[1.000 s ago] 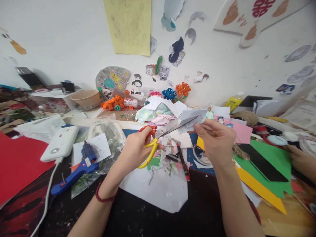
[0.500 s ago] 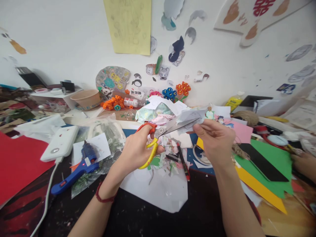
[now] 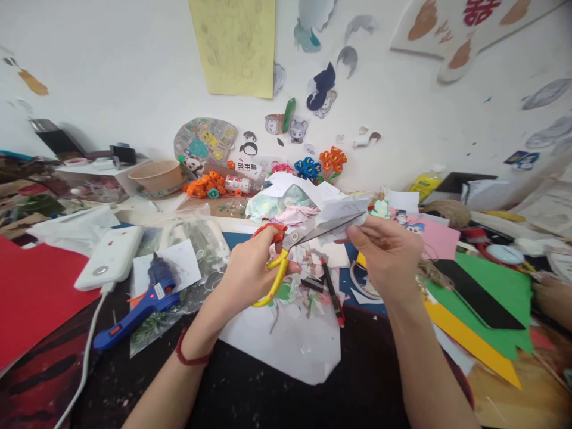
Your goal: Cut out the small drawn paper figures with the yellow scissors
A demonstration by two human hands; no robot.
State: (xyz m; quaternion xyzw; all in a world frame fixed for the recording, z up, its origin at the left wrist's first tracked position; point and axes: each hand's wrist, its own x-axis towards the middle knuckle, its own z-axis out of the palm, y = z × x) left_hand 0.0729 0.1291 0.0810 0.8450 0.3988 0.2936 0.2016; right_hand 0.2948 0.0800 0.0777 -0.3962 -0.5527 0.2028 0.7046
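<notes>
My left hand [image 3: 252,265] grips a pair of scissors [image 3: 277,279] with one red and one yellow handle loop. Their blades point right and upward, apart around a piece of white paper [image 3: 343,210] with faint drawn lines. That paper is pinched at its right end by my right hand [image 3: 388,247], its thumb in front. Below the scissors, paper scraps [image 3: 308,271] are heaped on a white sheet [image 3: 286,351]. A dark pen with a red end [image 3: 331,286] lies among the scraps.
A blue glue gun [image 3: 154,304] and a white power bank [image 3: 109,257] with a cable lie at left. On the right are green paper [image 3: 491,286] and a black phone-like slab [image 3: 478,292]. Another person's hand [image 3: 552,298] shows at the far right edge.
The view shifts very slightly. Both hands, the scissors and the paper keep nearly the same position, with the blades still around the paper.
</notes>
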